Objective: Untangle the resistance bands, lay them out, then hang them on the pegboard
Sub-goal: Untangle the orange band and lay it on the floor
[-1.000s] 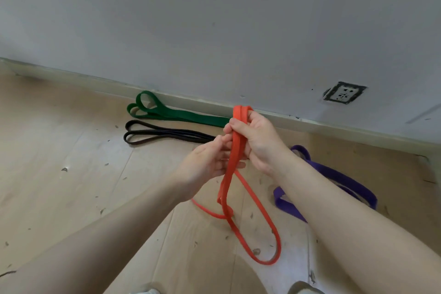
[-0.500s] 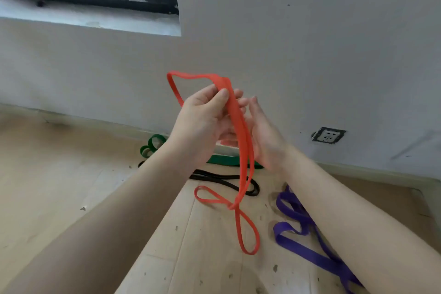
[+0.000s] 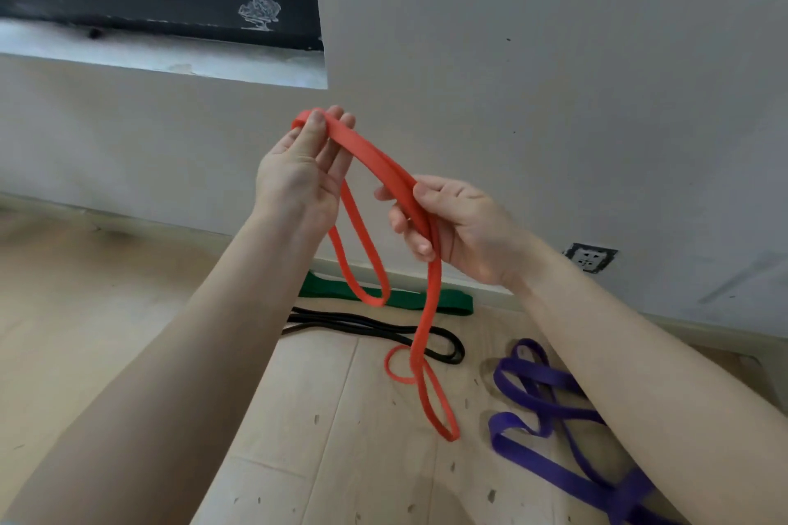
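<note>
Two hands hold one orange band [image 3: 386,170] up in front of the wall [image 3: 554,55], with three more bands lying on the floor [image 3: 324,460].

Flat, matte and rubbery, the orange band arches from the left hand [image 3: 298,179], whose grip pinches one folded end between thumb and fingertips, to the right hand [image 3: 460,226], whose grip is closed around it; below, it hangs in a short loop and a longer strand that crosses itself just above the pale wood-grain floor. Near the skirting lies a wide green band [image 3: 447,303], partly hidden by the left forearm; beside it a thin black band [image 3: 443,343]; toward the floor's right edge a crumpled purple band [image 3: 537,388], cut off by the right forearm and the frame. Compared with half a second ago, the hands have moved apart and more of the dark window frame [image 3: 170,9] shows.
</note>
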Tool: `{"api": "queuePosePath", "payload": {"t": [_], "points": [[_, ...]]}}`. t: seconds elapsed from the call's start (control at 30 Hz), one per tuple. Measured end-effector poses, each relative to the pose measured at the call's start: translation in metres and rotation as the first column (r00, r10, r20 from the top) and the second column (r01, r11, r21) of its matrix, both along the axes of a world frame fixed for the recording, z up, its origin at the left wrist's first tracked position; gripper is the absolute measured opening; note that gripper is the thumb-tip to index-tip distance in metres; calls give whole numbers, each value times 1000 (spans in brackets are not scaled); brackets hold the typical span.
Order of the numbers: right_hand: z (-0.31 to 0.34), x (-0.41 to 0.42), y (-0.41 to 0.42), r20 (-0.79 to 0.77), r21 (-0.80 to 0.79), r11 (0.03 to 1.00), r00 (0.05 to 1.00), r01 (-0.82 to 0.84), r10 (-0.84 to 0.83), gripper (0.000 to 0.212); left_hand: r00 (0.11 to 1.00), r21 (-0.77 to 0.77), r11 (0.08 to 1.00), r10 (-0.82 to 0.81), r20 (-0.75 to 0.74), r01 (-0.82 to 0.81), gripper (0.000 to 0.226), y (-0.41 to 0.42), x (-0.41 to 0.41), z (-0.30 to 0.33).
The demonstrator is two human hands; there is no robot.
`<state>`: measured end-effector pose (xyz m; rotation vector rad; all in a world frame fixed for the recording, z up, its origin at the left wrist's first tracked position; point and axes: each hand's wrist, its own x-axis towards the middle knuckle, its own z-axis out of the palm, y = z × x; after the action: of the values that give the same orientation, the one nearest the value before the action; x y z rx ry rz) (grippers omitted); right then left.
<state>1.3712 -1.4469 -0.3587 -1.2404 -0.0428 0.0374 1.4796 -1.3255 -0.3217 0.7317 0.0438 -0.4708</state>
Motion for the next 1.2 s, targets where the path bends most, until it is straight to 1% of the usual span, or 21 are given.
{"api": "queuePosePath", "payload": {"t": [0.1,0.17,0.23,0.33,0.4,0.43,0.5,0.57,0.6,0.73,0.8,0.87,0.93,0.97,1.0,1.03,1.07,1.1,1.13,1.17,1.2], "points": [[17,6,-4,-22,-8,996,996,-91,91,31,1000,-13,1000,-4,19,4,33,-1,5,10],[27,11,-9,-53,-61,986,987,-157,154,31,1000,-41,999,-4,28,5,36,-1,7,18],[29,17,-14,-94,-104,987,989,-122,112,30,999,-72,997,3,32,-1,36,0,9,24],[16,23,-11,-113,-149,988,992,30,-47,21,998,-42,999,-20,54,22,26,-2,5,29],[4,25,-6,-74,-87,987,987,135,-142,6,998,-25,999,-46,51,47,19,-4,1,30],[2,25,-3,-48,-32,985,984,168,-169,6,998,-31,999,-42,43,43,20,-5,1,30],[1,23,1,-9,79,983,986,169,-169,3,999,-22,1000,-2,43,3,17,-3,6,31],[3,19,4,7,111,984,990,140,-142,12,998,13,1000,25,66,-26,9,0,10,32],[4,18,4,9,89,987,991,133,-134,17,997,30,999,31,73,-33,6,2,11,32],[8,10,6,65,-126,990,996,68,-60,36,991,64,994,80,105,-87,4,7,19,26],[12,5,8,59,-190,981,998,27,-16,26,983,84,988,119,141,-131,4,8,25,22],[15,2,11,45,-236,971,999,32,-22,18,975,99,978,169,146,-184,4,8,30,16],[19,5,16,46,-231,971,998,55,-46,19,981,86,978,186,49,-189,12,7,31,6],[21,8,19,50,-175,981,996,83,-75,19,992,85,988,128,-14,-126,23,7,28,-1],[23,12,20,56,-97,988,992,120,-115,19,998,101,995,8,-64,-1,40,7,21,-9],[24,17,20,57,-28,986,985,163,-161,19,983,132,977,-158,-97,170,56,8,11,-18],[26,23,20,49,9,978,977,206,-207,18,940,178,924,-323,-108,338,67,10,-2,-27],[27,27,19,34,30,970,969,243,-244,17,888,256,852,-452,-82,457,72,12,-16,-35],[26,32,18,18,37,962,963,269,-270,16,843,364,781,-537,-22,507,72,15,-29,-40],[25,35,16,-1,42,956,957,290,-290,15,808,468,729,-587,51,500,67,19,-39,-43],[23,38,14,-5,5,953,953,304,-304,15,786,544,705,-605,127,455,59,23,-45,-44]]}}
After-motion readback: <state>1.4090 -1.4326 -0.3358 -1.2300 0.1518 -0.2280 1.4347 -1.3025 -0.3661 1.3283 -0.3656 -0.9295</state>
